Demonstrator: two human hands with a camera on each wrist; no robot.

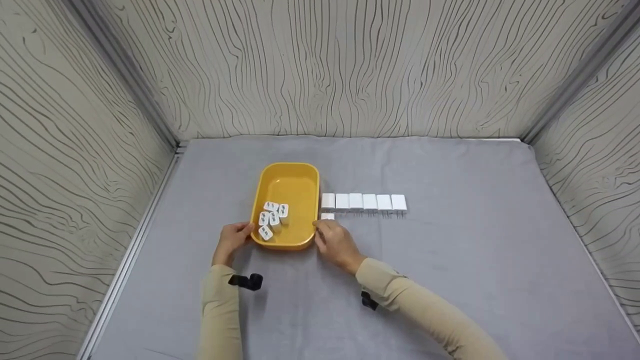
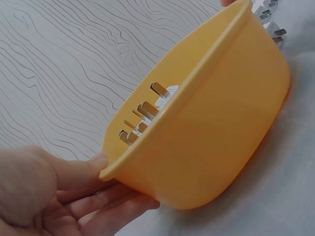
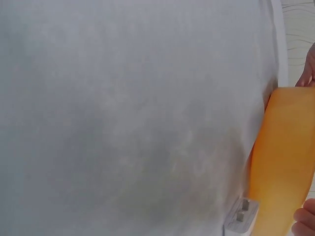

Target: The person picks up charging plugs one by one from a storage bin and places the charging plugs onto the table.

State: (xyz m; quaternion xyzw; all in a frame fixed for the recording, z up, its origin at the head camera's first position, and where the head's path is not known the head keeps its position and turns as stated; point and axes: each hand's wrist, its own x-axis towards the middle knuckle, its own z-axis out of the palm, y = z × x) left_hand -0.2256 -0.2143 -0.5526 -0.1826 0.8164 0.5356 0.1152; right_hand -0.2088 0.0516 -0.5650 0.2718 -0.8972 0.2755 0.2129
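A yellow plastic basin stands on the grey cloth, with several white plug adapters upright in its near left part. In the left wrist view the metal prongs of these adapters point up over the rim. My left hand grips the basin's near left corner; the left wrist view shows the thumb on the rim and the fingers against the outer wall below. At the near right side, my right hand holds the rim. Fingers show beside the basin wall in the right wrist view.
Right of the basin, a row of white adapters lies with prongs towards me. A single adapter stands between that row and my right hand, close to the basin wall. Patterned panels enclose the table at the back and sides.
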